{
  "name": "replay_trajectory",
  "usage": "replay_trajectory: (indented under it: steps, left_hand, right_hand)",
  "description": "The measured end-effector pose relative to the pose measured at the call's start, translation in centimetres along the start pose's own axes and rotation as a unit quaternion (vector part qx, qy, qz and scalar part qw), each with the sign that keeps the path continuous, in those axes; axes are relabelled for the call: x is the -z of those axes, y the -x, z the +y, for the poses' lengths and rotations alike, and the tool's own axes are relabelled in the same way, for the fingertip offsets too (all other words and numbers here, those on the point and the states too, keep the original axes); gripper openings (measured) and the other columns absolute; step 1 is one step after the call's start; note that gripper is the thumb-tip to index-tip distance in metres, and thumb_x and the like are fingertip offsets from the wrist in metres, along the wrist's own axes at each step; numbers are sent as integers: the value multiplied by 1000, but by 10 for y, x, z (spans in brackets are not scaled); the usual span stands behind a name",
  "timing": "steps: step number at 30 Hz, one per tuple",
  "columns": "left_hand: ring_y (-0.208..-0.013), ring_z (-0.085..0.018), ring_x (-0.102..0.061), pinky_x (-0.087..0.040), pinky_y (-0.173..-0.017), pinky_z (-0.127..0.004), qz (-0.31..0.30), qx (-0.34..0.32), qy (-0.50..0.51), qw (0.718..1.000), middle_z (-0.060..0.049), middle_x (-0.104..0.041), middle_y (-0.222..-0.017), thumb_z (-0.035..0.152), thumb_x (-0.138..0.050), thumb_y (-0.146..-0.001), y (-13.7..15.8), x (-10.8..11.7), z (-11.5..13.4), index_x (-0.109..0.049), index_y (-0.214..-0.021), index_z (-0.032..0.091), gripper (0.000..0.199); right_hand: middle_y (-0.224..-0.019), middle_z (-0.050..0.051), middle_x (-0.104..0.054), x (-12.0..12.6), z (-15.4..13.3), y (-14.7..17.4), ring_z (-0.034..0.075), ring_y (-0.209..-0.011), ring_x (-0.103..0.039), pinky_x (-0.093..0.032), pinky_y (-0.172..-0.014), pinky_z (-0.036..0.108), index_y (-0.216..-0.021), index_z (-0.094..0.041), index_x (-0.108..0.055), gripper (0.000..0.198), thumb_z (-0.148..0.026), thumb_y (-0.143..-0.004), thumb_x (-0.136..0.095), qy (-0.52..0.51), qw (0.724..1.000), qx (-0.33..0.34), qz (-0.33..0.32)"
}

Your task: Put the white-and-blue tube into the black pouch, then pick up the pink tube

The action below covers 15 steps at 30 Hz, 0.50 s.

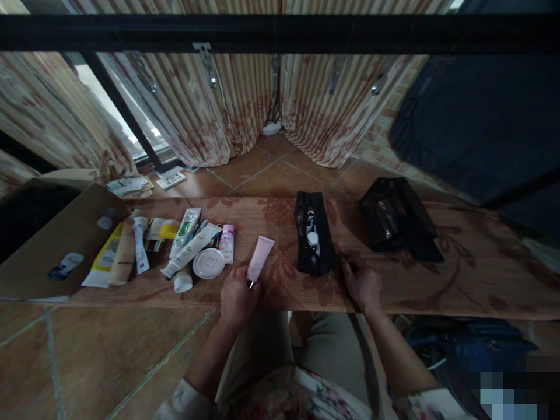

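Note:
My left hand (238, 296) is closed around the dark cap end of a pink squeeze tube (261, 256), its flat end pointing up and away from me. Right of the tube stands an unzipped black pouch (324, 233) with several small items inside, among them a round white-topped container (312, 238). My right hand (362, 284) rests at the pouch's near right side, fingers slightly bent and apart; whether the fingertips touch the fabric is hard to see. Left of my left hand lie a round white-lidded jar (209, 263), a small pink bottle (227, 244) and several other tubes (192, 251).
A cardboard box (83, 245) stands at the left end of the cloth-covered bench (271, 210). Another black bag (385, 216) sits to the right. Papers (170, 178) lie on the tiled floor behind, before striped curtains (245, 111). A dark bar (280, 34) crosses overhead.

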<state>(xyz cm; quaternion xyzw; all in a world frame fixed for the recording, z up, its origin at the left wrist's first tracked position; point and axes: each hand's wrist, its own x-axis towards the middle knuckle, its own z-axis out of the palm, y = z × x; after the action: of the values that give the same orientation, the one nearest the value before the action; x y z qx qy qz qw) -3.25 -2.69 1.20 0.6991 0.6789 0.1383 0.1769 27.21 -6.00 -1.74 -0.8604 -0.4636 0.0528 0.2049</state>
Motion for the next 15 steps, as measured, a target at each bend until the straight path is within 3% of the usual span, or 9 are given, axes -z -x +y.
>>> replay_trajectory:
  steps: [4,7,11,15]
  left_hand:
    - [-83,-27,-64,-46,-73,-36,-32,43,1,999,-12,-65,-90,22,-52,-77,-10,3,8,-51,-109,14,33]
    - [-77,-24,-64,-46,-69,-32,-17,60,128,990,-8,-65,-85,28,-57,-77,-17,-3,7,-51,-106,15,33]
    - [-73,-18,-60,-46,-64,-28,51,78,298,950,-4,-62,-84,38,-66,-71,-21,-21,10,-52,-100,16,39]
    - [-72,-15,-56,-45,-64,-25,67,46,403,912,-2,-60,-83,41,-67,-72,-22,-34,26,-54,-99,17,39]
  right_hand:
    - [-82,8,-71,0,0,0,18,-69,-61,-32,-58,25,-99,-21,-72,38,-48,-87,-49,6,1000,0,-1]
    - [-83,8,-71,-1,1,0,18,-70,-61,-32,-58,25,-100,-22,-72,38,-49,-88,-48,7,1000,1,0]
    - [-82,8,-71,0,1,0,19,-69,-61,-31,-58,26,-100,-22,-72,38,-48,-88,-48,12,1000,1,2]
    - [-83,8,-72,1,-1,1,19,-70,-62,-32,-59,26,-100,-22,-72,37,-48,-88,-48,13,1000,2,1]
